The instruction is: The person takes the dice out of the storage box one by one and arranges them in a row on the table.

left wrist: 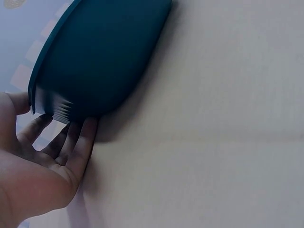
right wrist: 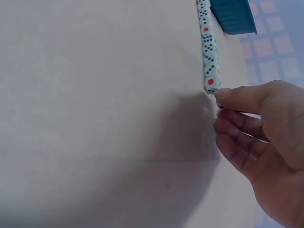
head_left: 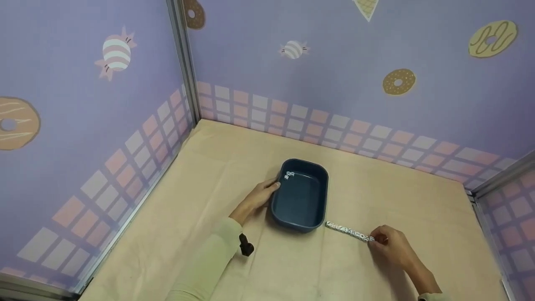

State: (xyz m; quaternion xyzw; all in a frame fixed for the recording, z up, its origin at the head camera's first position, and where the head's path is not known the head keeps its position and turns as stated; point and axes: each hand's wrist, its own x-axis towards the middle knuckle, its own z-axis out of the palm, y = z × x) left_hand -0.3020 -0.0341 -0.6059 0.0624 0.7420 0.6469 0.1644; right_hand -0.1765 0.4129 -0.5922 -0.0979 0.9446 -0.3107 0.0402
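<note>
A dark blue tray (head_left: 301, 209) stands mid-table with two small dice (head_left: 289, 174) in its far left corner. My left hand (head_left: 260, 196) holds the tray's left side. Its thumb sits at the rim and its fingers (left wrist: 78, 142) lie against the outer wall of the tray (left wrist: 104, 52). A straight row of several white dice (head_left: 347, 230) lies on the table just right of the tray's near corner. My right hand (head_left: 386, 243) is at the row's right end, fingers loosely curled. Its index fingertip (right wrist: 227, 95) touches the end die (right wrist: 212, 84). That thumb is hidden.
The beige table surface (head_left: 376, 175) is boxed in by purple walls (head_left: 334, 62) printed with donuts and sweets, with metal corner posts (head_left: 184, 62) at the left and right. A corner of the tray (right wrist: 233, 14) shows beyond the dice row (right wrist: 207, 42).
</note>
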